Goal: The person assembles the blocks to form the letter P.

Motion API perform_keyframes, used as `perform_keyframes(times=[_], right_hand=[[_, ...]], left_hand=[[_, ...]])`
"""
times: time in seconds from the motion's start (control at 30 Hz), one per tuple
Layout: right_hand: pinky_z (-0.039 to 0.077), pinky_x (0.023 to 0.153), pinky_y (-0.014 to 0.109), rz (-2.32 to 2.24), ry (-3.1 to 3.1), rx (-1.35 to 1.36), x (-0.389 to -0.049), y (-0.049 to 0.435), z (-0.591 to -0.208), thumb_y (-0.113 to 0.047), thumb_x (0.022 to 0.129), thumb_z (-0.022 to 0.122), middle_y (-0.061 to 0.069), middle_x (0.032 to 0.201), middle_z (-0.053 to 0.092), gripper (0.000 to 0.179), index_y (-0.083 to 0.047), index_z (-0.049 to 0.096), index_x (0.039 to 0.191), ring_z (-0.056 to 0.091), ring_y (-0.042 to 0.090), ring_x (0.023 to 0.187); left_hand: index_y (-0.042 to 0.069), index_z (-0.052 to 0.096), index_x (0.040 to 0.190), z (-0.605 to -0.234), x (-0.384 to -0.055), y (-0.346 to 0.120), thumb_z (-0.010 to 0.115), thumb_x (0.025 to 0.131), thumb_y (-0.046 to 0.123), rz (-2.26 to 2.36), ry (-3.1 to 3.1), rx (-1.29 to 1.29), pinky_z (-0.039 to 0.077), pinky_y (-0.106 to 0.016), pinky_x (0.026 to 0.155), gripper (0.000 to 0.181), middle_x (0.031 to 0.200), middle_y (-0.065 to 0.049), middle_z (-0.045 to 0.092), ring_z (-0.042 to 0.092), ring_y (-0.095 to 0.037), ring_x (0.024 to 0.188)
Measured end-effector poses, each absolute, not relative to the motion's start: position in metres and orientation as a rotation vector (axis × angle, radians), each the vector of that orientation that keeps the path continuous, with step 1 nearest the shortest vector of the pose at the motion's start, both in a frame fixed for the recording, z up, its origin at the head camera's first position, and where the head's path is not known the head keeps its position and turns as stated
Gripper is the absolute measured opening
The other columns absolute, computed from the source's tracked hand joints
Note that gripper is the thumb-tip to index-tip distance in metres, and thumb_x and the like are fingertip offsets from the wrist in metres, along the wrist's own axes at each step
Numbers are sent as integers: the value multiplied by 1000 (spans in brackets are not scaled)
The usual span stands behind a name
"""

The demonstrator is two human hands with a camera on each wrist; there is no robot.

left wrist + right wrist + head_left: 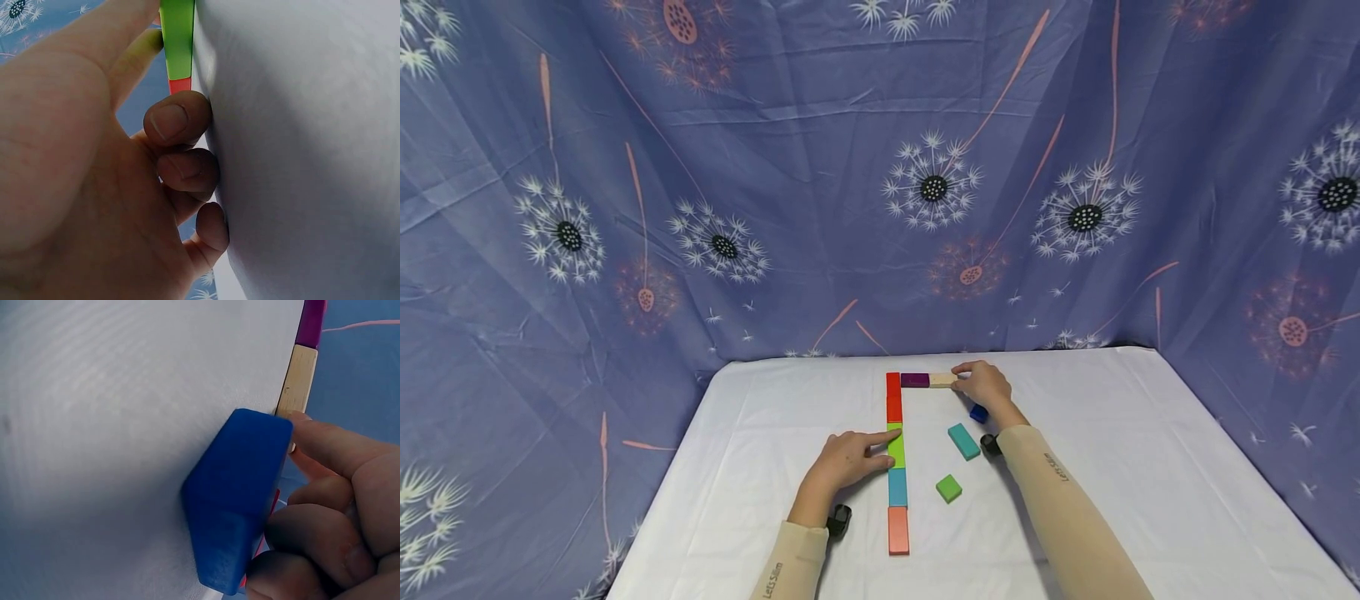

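Observation:
A line of flat blocks runs away from the front of the white table. My left hand (pixel 848 459) touches its lime green block (pixel 898 451), with the outstretched index finger and thumb spread along the left side. In the left wrist view the other fingers bend against the cloth. At the far end, a purple block (pixel 915 381) and a plain wooden block (pixel 940 381) extend rightward from the red blocks (pixel 893 397). My right hand (pixel 987 387) pinches the right end of the wooden block between thumb and index finger. Close beneath that hand lies a dark blue block (pixel 237 475).
A light blue block (pixel 898 487) and a salmon block (pixel 898 531) form the near end of the line. To its right lie a loose teal block (pixel 964 442) and a small green block (pixel 949 488). Behind the table (pixel 790 400) hangs a patterned curtain (pixel 820 208).

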State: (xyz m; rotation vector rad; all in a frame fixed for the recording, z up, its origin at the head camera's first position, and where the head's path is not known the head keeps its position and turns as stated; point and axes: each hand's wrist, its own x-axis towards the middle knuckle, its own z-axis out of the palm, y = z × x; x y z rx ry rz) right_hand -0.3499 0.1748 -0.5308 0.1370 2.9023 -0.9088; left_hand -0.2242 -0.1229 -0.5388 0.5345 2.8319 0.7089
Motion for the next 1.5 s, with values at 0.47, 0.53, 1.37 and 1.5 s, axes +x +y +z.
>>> perform_keyframes(times=[0.47,0.53,1.37,1.5], right_hand=[[50,67,38,-901,2894,125,-348,177,-531,-35,96,77,20,147,65,44,-26,73,138,69,38,109],[49,65,37,-939,2893,115,-347,179,-530,-36,96,76,20,148,64,46,-25,72,140,69,39,109],[48,104,61,-1282,2852,309,-329,226,-542,-44,97,74,28,158,51,67,-17,56,156,52,52,139],[49,103,60,-1258,2838,339,-330,227,-543,-45,95,76,29,158,50,71,-16,55,156,53,52,138]], left_hand=[[46,62,147,-538,-223,-122,73,96,52,707,2830,540,35,-35,79,53,67,7,56,47,-11,70],[46,62,147,-538,-222,-122,73,96,52,706,2828,543,36,-35,79,53,67,7,56,48,-11,71],[46,62,147,-535,-223,-123,73,96,50,720,2836,517,39,-39,84,52,66,6,55,48,-12,71],[47,62,147,-535,-224,-122,73,96,51,713,2835,523,38,-39,84,53,67,6,55,48,-11,72]])
